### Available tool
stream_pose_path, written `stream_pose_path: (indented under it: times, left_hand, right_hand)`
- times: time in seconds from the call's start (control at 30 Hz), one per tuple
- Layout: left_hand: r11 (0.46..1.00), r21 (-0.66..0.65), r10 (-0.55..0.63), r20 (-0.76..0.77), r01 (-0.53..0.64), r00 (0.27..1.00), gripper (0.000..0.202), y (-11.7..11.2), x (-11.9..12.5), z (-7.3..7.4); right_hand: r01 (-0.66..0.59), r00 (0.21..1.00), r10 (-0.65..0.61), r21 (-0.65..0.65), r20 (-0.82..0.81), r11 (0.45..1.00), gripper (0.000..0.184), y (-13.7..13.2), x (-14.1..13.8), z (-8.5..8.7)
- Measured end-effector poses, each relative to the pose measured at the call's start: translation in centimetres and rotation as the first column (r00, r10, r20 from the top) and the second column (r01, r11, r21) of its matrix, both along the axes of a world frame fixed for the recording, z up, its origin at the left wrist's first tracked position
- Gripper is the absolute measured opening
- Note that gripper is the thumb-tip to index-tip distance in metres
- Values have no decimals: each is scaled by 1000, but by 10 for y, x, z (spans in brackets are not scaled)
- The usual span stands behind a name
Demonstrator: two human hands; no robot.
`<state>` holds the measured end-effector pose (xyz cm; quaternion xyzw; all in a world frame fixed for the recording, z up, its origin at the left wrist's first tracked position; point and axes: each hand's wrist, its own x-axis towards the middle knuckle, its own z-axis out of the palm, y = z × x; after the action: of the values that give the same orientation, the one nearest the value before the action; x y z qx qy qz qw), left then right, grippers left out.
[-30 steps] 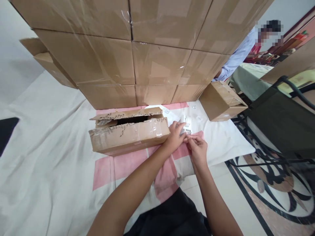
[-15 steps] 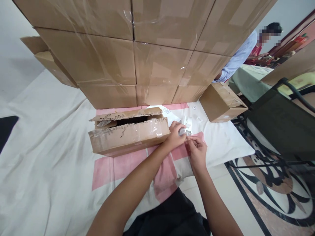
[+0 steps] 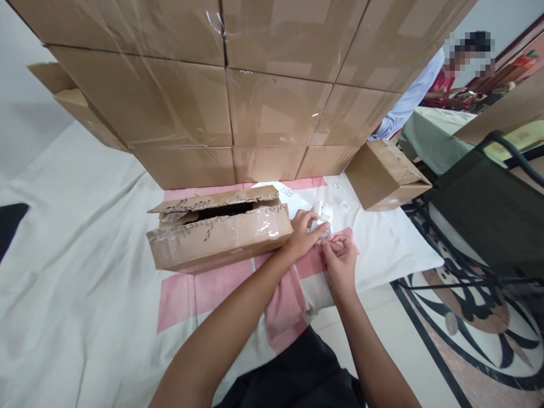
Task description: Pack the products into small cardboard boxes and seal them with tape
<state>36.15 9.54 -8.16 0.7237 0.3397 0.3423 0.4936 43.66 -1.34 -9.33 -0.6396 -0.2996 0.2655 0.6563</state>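
My left hand [image 3: 304,231] is closed around a small white object [image 3: 314,224], thumb laid over its top; its exact kind is too small to make out. Close beside it, my right hand [image 3: 340,256] has its thumb and index finger pinched together at the near edge of that object. Whatever lies in the pinch is hidden. Just beyond the fingers is another white piece [image 3: 325,211]. A white printed sheet [image 3: 291,195] lies behind my left hand. To the left rests a long cardboard box [image 3: 221,241] with torn, partly raised flaps and a dark gap on top.
A wall of taped cardboard cartons [image 3: 272,113] rises behind the box. Another carton [image 3: 378,175] sits at the right, near a dark chair [image 3: 471,209]. A pink-and-white cloth [image 3: 204,294] covers the surface. Two other people are partly visible at the upper right.
My left thumb has shifted over the top of the white object. The right hand stays pinched beside it. The view has moved slightly.
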Motion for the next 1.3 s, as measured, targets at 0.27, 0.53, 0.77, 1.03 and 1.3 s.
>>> stream_pose_path:
  times: [0.27, 0.53, 0.77, 1.03, 1.3]
  left_hand:
    - [998, 39, -42, -52, 44, 998, 18, 0, 0, -1]
    - [992, 108, -53, -109, 65, 993, 30, 2, 1, -7]
    - [993, 62, -96, -102, 102, 990, 29, 4, 2, -8]
    - [991, 50, -115, -136, 123, 984, 29, 2, 1, -6]
    - [981, 97, -143, -233, 169, 962, 34, 4, 0, -4]
  right_hand:
    - [39, 999, -39, 8, -29, 999, 42, 0, -2, 3]
    - [70, 997, -70, 4, -13, 998, 37, 1, -4, 5]
    - [44, 999, -44, 11, -25, 999, 35, 2, 3, -7]
    - [35, 999, -35, -3, 18, 999, 32, 4, 7, -13]
    - [34, 993, -26, -73, 112, 997, 32, 5, 6, -13]
